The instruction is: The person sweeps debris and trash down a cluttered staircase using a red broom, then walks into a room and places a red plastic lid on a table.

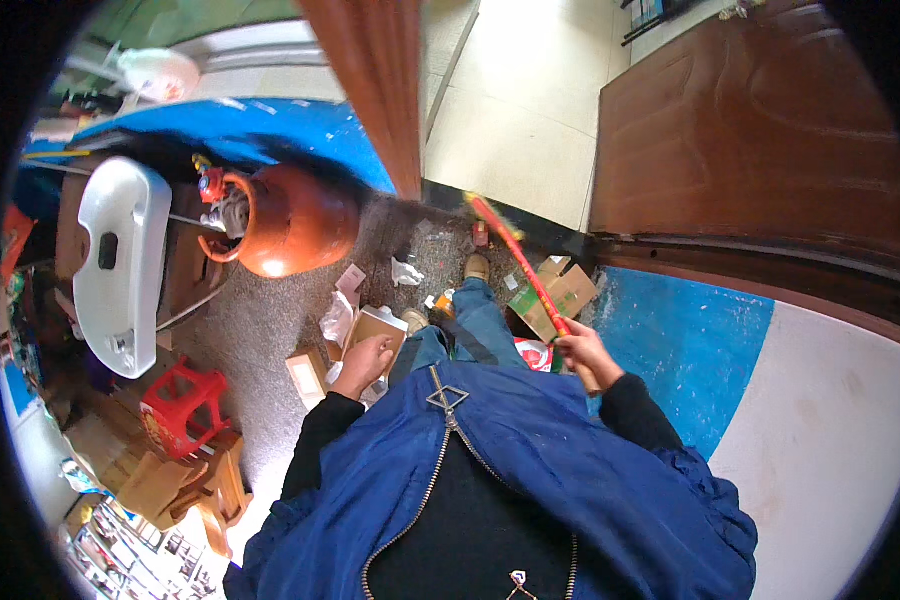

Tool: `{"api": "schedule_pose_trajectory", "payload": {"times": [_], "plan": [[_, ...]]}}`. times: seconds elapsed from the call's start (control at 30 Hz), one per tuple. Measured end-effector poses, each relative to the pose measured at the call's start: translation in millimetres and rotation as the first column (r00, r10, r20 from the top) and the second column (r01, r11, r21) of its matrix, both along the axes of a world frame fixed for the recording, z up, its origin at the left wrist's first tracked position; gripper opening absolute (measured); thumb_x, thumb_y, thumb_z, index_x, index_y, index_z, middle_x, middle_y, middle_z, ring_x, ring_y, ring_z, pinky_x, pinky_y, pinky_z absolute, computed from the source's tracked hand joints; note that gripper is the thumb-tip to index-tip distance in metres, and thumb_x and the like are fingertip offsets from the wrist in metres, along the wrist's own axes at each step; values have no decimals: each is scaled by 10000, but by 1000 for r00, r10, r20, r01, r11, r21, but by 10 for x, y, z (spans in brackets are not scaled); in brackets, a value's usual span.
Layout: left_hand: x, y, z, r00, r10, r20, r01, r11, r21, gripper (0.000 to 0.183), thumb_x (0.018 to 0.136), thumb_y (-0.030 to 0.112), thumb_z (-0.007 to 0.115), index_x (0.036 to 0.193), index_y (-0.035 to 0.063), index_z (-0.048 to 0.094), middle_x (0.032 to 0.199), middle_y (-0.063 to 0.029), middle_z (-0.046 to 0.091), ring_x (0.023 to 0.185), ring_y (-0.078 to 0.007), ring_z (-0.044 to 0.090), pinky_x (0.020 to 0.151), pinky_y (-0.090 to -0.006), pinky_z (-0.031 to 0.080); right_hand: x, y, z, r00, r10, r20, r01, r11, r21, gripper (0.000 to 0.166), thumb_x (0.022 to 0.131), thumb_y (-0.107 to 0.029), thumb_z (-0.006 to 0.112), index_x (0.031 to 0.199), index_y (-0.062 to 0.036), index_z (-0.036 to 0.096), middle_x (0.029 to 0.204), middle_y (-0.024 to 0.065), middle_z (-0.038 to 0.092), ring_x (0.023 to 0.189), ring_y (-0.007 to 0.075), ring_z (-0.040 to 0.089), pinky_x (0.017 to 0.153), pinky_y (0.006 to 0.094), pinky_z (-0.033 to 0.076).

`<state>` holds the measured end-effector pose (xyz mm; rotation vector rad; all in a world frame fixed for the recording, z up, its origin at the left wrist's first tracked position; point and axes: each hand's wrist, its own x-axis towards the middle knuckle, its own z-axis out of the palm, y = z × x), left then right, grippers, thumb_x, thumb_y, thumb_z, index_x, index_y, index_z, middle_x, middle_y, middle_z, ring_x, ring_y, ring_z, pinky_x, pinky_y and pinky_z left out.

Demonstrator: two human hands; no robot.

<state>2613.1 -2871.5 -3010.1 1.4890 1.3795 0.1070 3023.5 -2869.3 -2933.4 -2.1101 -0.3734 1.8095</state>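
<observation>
My right hand (pixel 586 354) is closed around a red stick (pixel 521 259) with yellow markings. The stick slants up and away to the left, and a wood-coloured end (pixel 588 381) shows below my grip. A blurred yellowish patch lies beside its far part; I cannot tell whether it belongs to the stick. My left hand (pixel 366 363) hangs with curled fingers and no visible object in it, in front of an open cardboard box (pixel 379 330) with white flaps. A smaller carton (pixel 307 377) lies left of that hand.
An orange gas cylinder (pixel 307 221) stands at the left, near a white basin (pixel 124 270). Closer are a red plastic stool (pixel 186 409) and wooden furniture (pixel 229 480). A green-and-brown carton (pixel 559 296) and white scraps (pixel 406 273) lie around my feet. A doorway has a brown door (pixel 742 142).
</observation>
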Motion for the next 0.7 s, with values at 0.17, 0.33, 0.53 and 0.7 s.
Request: {"api": "schedule_pose_trajectory", "payload": {"times": [0.17,0.33,0.53,0.7], "plan": [[-402,-596,-292,999,51,10,-51,999,7,343,754,219,509,1048,46,552,937,-157,600,878,-297,575,756,-381,454,-378,-41,361,958,247,148,-257,965,53,583,740,-10,517,1295,-75,351,580,33,469,394,117,438,321,256,351],[-683,-981,-293,995,99,-23,-100,995,-16,341,766,231,505,1066,75,551,958,-150,601,887,-297,574,787,-375,446,-789,123,-441,894,360,266,-402,907,123,473,715,1,487,1183,-46,439,618,21,460,457,123,456,388,284,385],[-911,-1480,-229,956,269,-115,-275,960,-42,364,759,219,505,1091,72,531,926,-150,613,873,-308,580,766,-387,452,-971,-547,-245,826,558,84,-563,825,49,563,706,11,549,1250,-23,408,755,17,511,579,101,480,497,262,414],[-789,-1770,-323,946,307,-103,-318,940,-126,345,748,222,511,1054,66,545,907,-162,612,876,-323,575,768,-395,449,-630,-792,-87,532,810,245,-847,502,176,578,703,-16,541,1263,-55,405,813,100,592,697,185,570,594,290,439]]}}
